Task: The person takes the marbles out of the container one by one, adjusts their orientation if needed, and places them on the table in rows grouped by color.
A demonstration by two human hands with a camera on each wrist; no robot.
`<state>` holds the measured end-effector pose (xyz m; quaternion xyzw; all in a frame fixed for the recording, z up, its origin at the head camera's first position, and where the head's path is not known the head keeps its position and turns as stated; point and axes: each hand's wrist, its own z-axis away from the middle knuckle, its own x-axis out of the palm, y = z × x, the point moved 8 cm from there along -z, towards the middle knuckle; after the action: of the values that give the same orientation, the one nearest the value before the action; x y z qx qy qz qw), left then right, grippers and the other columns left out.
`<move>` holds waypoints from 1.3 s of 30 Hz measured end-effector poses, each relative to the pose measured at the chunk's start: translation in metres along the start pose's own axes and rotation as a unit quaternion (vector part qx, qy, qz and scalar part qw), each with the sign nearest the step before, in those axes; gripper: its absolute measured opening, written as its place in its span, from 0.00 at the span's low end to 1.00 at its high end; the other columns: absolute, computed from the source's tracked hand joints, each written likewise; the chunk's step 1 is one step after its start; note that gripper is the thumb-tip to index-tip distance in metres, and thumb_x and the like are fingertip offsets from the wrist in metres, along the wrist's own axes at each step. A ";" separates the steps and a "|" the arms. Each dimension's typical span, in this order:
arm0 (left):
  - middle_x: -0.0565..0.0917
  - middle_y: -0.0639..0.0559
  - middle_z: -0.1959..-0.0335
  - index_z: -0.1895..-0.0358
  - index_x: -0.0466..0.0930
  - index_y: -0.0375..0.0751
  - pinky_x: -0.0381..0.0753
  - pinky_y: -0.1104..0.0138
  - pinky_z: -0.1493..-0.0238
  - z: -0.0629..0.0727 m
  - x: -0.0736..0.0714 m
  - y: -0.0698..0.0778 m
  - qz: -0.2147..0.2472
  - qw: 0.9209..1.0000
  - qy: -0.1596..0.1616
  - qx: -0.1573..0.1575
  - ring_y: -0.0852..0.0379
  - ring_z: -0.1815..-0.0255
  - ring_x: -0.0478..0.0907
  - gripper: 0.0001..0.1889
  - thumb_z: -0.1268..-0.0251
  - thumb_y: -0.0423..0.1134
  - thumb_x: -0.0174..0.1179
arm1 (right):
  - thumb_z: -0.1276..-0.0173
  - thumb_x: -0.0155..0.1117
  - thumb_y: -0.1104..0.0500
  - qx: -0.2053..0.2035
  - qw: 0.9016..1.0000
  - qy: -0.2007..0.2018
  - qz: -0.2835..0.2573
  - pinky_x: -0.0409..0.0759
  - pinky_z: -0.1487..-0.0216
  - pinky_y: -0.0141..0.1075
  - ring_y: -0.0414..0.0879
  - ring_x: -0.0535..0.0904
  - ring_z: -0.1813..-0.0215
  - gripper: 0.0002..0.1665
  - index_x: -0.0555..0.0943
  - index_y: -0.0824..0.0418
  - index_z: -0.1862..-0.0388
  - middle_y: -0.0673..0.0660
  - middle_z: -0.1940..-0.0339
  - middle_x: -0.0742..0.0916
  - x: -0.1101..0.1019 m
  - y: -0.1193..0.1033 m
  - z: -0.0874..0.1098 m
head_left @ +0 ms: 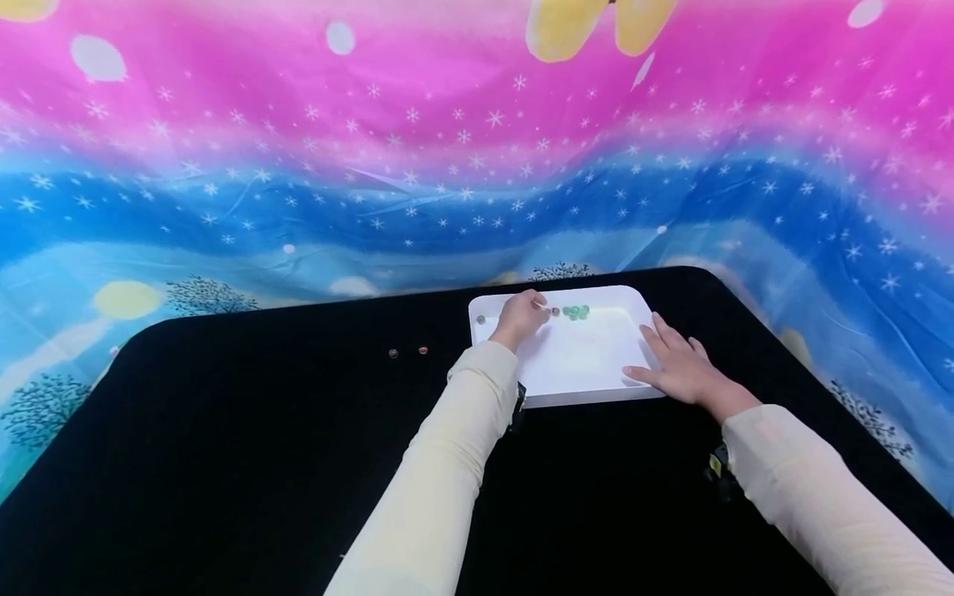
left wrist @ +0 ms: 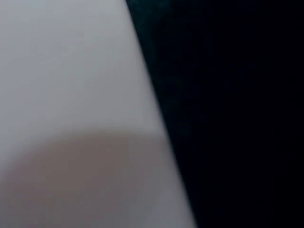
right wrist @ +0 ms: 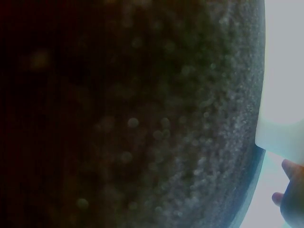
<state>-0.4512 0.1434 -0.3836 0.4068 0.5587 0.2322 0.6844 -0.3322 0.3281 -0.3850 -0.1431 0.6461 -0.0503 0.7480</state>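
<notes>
Near the far edge of the tabletop (head_left: 283,447), green pieces (head_left: 576,312) lie in the white tray (head_left: 577,360), near the left hand (head_left: 522,318); whether it pinches anything, we cannot tell. The right hand (head_left: 687,368), fingers spread, touches the tray's right rim.

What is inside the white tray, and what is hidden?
The white tray holds green pieces, a small piece at left, and a brownish piece beside the left hand; whatever lies behind that hand and sleeve is covered.

Tray (head_left: 585,356) gleams plain white | clustered pieces (head_left: 575,312) inside show green | tabletop (head_left: 253,439) wears solid black | sleeves (head_left: 432,472) appear cream | backdrop (head_left: 417,132) runs pink into blue, scattered with white snowflakes
</notes>
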 end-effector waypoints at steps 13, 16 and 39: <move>0.76 0.50 0.58 0.50 0.72 0.42 0.69 0.69 0.57 -0.003 0.003 0.002 -0.070 0.997 -0.006 0.026 0.58 0.58 0.71 0.16 0.44 0.34 0.55 | 0.43 0.42 0.30 0.003 1.000 -0.004 -0.002 0.34 0.46 0.62 0.65 0.37 0.36 0.55 0.42 0.68 0.34 0.68 0.34 0.39 -0.002 -0.004 0.000; 0.76 0.50 0.57 0.47 0.71 0.43 0.68 0.69 0.54 -0.003 0.005 0.002 -0.086 0.996 -0.015 0.031 0.58 0.56 0.71 0.19 0.44 0.33 0.55 | 0.43 0.42 0.30 0.004 1.000 -0.006 -0.004 0.34 0.46 0.62 0.65 0.37 0.36 0.54 0.42 0.68 0.34 0.68 0.34 0.39 -0.002 -0.004 0.000; 0.75 0.53 0.52 0.45 0.70 0.50 0.65 0.70 0.50 -0.005 0.010 0.002 -0.192 0.978 -0.045 0.069 0.59 0.51 0.69 0.21 0.45 0.34 0.54 | 0.44 0.41 0.29 0.007 1.000 -0.010 0.001 0.34 0.46 0.63 0.65 0.37 0.36 0.55 0.42 0.69 0.34 0.68 0.34 0.38 -0.001 -0.001 -0.002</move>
<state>-0.4533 0.1539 -0.3878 0.3481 0.6096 0.0393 0.7111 -0.3340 0.3265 -0.3843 -0.1380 0.6384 -0.0525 0.7555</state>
